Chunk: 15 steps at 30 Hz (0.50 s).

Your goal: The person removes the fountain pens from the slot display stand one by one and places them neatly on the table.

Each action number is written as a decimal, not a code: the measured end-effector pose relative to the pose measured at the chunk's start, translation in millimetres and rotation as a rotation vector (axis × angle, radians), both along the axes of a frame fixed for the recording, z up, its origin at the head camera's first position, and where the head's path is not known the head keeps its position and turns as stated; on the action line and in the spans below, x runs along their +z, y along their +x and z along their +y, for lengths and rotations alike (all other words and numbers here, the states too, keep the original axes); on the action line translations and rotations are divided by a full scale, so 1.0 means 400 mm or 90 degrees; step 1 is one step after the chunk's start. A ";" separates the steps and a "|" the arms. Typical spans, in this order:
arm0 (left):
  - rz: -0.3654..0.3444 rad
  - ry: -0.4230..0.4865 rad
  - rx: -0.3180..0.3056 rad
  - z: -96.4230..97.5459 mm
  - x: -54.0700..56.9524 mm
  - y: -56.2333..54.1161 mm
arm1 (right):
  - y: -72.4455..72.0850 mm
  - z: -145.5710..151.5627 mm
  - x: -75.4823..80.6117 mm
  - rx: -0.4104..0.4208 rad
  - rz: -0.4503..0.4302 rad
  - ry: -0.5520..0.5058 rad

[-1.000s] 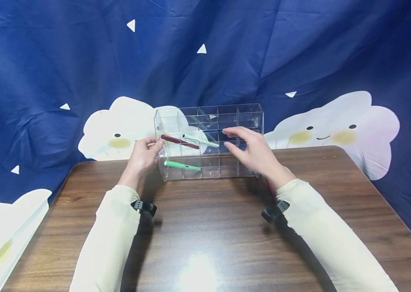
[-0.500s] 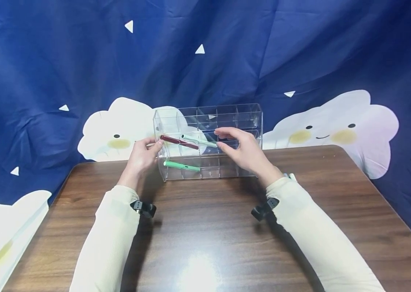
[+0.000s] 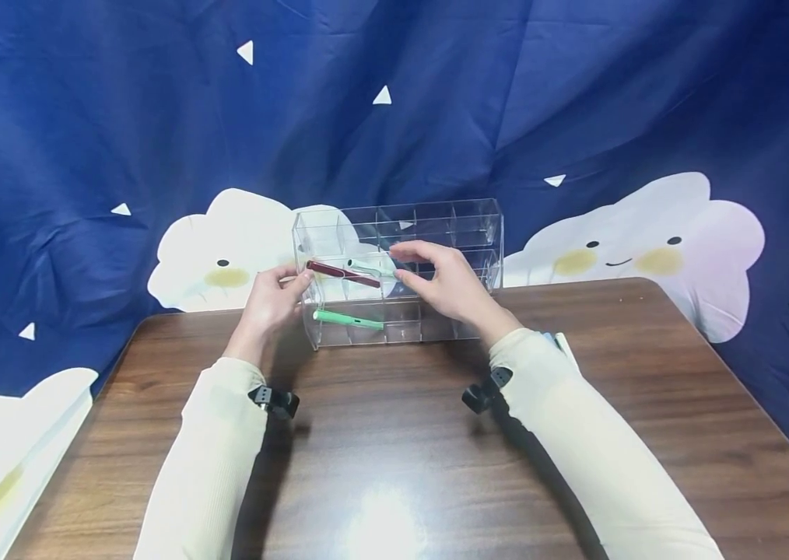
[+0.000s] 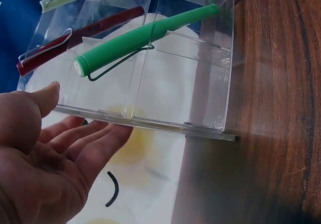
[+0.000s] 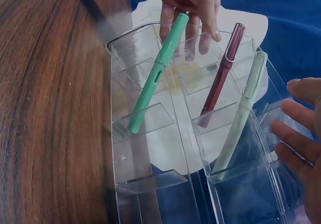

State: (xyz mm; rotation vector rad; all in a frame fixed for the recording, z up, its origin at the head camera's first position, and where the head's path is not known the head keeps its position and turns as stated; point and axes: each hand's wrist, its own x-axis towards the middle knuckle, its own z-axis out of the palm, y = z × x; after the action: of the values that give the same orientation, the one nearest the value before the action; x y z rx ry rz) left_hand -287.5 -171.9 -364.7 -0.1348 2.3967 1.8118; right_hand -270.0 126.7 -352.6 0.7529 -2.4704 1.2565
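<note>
A clear acrylic organizer [image 3: 464, 204] with several compartments stands upright near the table's back edge. My left hand [image 3: 273, 305] grips its left side, thumb at the front edge and fingers along the outer wall. Three capped pens lie slantwise in it: a dark red pen [image 3: 341, 273] and a pale mint pen [image 3: 362, 266] in the middle tier, a bright green pen [image 3: 348, 319] in the bottom one. My right hand [image 3: 449, 286] is at the mint pen's right end, thumb and fingers spread. In the right wrist view, those fingers [image 5: 296, 133] are apart from the mint pen [image 5: 241, 118].
A white pen [image 3: 566, 350] and a bit of something blue show on the wooden table [image 3: 380, 435] beside my right sleeve, which partly hides them. Behind the organizer hangs a blue curtain [image 3: 436, 101] with cloud prints.
My right hand has moved left across the organizer's front to the mint pen's right end. The pens beside the right sleeve have come into view. My left hand has stayed put.
</note>
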 end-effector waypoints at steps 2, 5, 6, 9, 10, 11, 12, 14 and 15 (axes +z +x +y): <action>0.003 -0.005 0.000 -0.001 -0.004 -0.002 | -0.002 -0.005 -0.002 0.003 -0.001 0.004; 0.007 -0.015 -0.002 -0.002 -0.009 -0.002 | -0.001 -0.012 -0.005 0.007 -0.013 0.009; 0.008 -0.020 -0.003 -0.003 -0.011 -0.002 | 0.000 -0.014 -0.006 0.010 -0.017 0.010; 0.004 -0.021 -0.005 -0.003 -0.012 -0.001 | 0.002 -0.019 -0.007 0.016 -0.029 0.018; 0.003 -0.016 -0.005 -0.002 -0.012 -0.001 | 0.000 -0.020 -0.008 0.016 -0.030 0.021; 0.002 -0.011 -0.004 -0.002 -0.012 -0.001 | -0.003 -0.023 -0.007 0.016 -0.030 0.024; 0.002 -0.007 -0.002 -0.002 -0.011 -0.001 | -0.005 -0.025 -0.006 0.016 -0.030 0.027; 0.001 0.000 0.001 -0.001 -0.009 -0.001 | -0.011 -0.030 -0.005 0.015 -0.033 0.033; 0.000 0.004 0.002 -0.001 -0.009 -0.002 | -0.014 -0.033 -0.005 0.015 -0.036 0.038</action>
State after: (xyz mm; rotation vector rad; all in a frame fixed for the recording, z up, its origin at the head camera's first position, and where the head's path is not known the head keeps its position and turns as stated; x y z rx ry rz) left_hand -288.1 -172.4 -368.2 -0.1371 2.3920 1.8208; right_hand -275.7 113.4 -354.6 0.7733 -2.5607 1.2338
